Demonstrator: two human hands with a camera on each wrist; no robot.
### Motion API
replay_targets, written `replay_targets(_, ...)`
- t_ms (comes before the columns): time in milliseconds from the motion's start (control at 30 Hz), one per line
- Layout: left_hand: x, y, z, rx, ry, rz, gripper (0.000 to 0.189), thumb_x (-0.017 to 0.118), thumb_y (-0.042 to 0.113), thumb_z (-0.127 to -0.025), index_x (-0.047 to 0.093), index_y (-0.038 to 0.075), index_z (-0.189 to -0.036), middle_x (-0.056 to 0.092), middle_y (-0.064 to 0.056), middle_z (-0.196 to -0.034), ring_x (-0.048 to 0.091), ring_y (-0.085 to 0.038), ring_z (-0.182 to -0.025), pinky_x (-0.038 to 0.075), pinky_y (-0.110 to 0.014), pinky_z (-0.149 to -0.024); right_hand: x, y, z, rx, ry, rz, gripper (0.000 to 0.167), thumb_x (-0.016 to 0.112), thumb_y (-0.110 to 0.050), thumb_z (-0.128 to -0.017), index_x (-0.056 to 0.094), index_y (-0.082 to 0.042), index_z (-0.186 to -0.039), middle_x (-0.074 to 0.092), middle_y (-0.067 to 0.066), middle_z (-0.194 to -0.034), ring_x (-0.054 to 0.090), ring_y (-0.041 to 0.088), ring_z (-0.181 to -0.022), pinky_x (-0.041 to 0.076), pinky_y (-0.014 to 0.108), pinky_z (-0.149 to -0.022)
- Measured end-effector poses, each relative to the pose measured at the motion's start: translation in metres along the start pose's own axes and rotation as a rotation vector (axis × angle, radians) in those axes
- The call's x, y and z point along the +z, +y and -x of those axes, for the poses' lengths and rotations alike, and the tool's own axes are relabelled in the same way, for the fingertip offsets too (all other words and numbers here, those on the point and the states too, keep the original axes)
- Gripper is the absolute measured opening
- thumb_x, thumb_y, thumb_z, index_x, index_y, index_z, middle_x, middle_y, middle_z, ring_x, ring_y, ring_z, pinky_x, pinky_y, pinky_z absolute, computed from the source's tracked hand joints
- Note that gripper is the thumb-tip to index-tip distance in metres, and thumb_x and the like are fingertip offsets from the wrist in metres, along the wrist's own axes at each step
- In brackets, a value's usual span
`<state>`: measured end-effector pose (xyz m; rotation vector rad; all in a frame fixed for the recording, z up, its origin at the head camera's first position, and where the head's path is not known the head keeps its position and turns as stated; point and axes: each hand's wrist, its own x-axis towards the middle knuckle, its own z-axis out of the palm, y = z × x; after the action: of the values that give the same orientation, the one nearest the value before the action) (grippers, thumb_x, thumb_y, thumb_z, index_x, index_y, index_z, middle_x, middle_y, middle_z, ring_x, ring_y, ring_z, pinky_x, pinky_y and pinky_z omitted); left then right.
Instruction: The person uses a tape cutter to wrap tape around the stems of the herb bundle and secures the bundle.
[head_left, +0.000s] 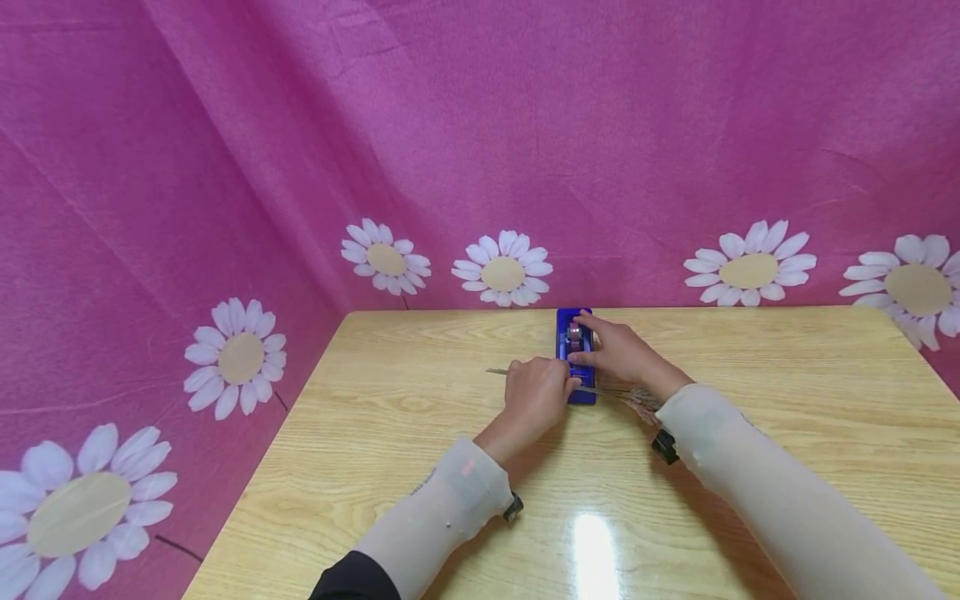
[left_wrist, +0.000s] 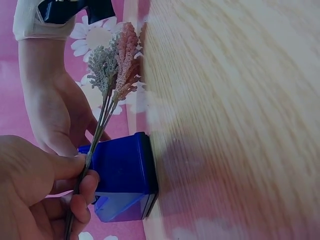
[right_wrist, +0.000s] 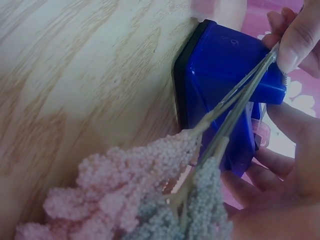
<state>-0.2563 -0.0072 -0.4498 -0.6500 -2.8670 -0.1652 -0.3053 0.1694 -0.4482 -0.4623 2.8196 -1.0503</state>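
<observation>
A blue tape dispenser [head_left: 562, 333] stands near the table's far edge, with a tape roll [head_left: 574, 337] in its middle. My left hand [head_left: 538, 387] pinches the thin stems [left_wrist: 102, 117] of a small bunch of artificial flowers, between thumb and fingers, over the dispenser's near end. One pink head [left_wrist: 127, 60] and greyish-green heads [left_wrist: 103, 67] point right, beneath my right wrist. My right hand [head_left: 621, 354] holds the dispenser around its tape roll, thumb on the near side and fingers beyond. In the right wrist view, the flower heads partly cover the dispenser.
The light wooden table [head_left: 390, 417] reaches back to a pink cloth [head_left: 600, 150] printed with white daisies. More of this cloth hangs along the left side. Dark wrist-worn devices [head_left: 664, 447] sit under both sleeves.
</observation>
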Motion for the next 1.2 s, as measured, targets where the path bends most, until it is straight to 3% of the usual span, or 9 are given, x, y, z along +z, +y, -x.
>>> replay_targets(1200, 0.0002, -0.0056, 0.001, 0.093, -0.013, -0.083, 0.031, 0.062, 0.046, -0.101, 0.078, 0.021, -0.09, 0.072, 0.005, -0.077, 0.065, -0.013, -0.073, 0.031, -0.031, -0.062, 0.0001, -0.0004, 0.0021, 0.014, -0.009, -0.01, 0.078, 0.073, -0.026, -0.098, 0.033, 0.0, -0.159, 0.036, 0.032, -0.158, 0.041, 0.051, -0.142, 0.034, 0.063, -0.115)
